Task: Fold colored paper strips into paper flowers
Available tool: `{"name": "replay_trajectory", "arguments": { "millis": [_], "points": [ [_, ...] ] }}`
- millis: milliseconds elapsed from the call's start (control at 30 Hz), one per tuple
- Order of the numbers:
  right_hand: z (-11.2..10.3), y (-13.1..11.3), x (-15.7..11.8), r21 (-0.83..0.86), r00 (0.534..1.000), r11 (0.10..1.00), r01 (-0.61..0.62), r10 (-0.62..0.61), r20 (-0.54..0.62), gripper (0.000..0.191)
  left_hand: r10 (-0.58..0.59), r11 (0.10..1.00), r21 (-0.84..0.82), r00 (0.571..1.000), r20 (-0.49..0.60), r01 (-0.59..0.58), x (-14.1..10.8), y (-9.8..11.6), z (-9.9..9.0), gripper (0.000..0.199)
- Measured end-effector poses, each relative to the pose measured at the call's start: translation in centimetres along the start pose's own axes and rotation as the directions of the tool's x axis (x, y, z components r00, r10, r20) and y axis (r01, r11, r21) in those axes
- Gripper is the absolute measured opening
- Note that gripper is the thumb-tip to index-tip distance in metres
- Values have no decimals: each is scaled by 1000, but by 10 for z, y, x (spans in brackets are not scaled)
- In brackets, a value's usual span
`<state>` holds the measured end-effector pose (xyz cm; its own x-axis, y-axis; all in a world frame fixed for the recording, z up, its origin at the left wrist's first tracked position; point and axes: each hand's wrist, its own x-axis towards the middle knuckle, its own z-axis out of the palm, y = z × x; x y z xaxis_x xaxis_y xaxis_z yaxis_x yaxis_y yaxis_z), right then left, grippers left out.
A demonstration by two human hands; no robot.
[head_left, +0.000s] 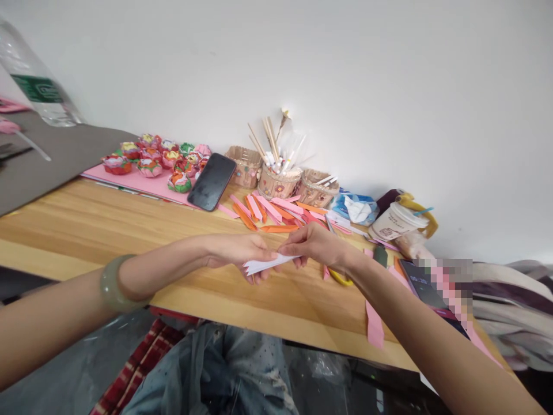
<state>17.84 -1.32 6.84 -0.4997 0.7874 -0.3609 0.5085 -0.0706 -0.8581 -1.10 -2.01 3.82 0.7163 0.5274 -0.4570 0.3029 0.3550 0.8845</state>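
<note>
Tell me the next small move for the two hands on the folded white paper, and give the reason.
I'd have the left hand gently press the left end of the folded white paper together: its layers look fanned out there, while the right hand pinches the opposite end, which should steady it.

And there you are, both forearms angling inward, a bangle circling your left wrist, your left hand (pixel 244 253) reaching across with its thumb on top, your right hand (pixel 314 245) meeting it with fingers curled, the two pinched closed nearly tip to tip!
</note>
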Motion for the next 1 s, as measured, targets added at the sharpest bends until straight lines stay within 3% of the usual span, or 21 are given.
{"name": "replay_trajectory", "arguments": {
  "millis": [100, 233, 333, 400, 533, 800, 1000],
  "points": [
    [-4, 5, -4, 30, 999, 999, -14, 15, -43, 15, 17, 998, -61, 1000, -26, -18, 3, 1, 12, 35],
    [-7, 16, -13, 296, 989, 954, 41, 3, -146, 39, 77, 960, -275, 996, 42, -63, 8, 5, 20, 28],
    [-9, 24, -22, 437, 987, 888, 140, -89, -135, 58, 118, 926, -370, 989, 85, -79, 12, 9, 22, 26],
    [-10, 29, -28, 417, 977, 884, 210, -174, -124, 64, 134, 910, -407, 984, 118, -75, 17, 10, 23, 25],
    [-11, 34, -35, 312, 972, 924, 223, -185, -147, 59, 177, 878, -473, 966, 187, -70, 28, 8, 27, 22],
    [-16, 46, -35, 453, 956, 848, 274, -191, -221, 34, 252, 796, -605, 914, 317, -10, 49, 10, 39, 21],
    [-20, 59, -41, 484, 970, 848, 215, -126, -209, 34, 156, 845, -530, 915, 372, 72, 65, 14, 39, 22]
  ]
}}
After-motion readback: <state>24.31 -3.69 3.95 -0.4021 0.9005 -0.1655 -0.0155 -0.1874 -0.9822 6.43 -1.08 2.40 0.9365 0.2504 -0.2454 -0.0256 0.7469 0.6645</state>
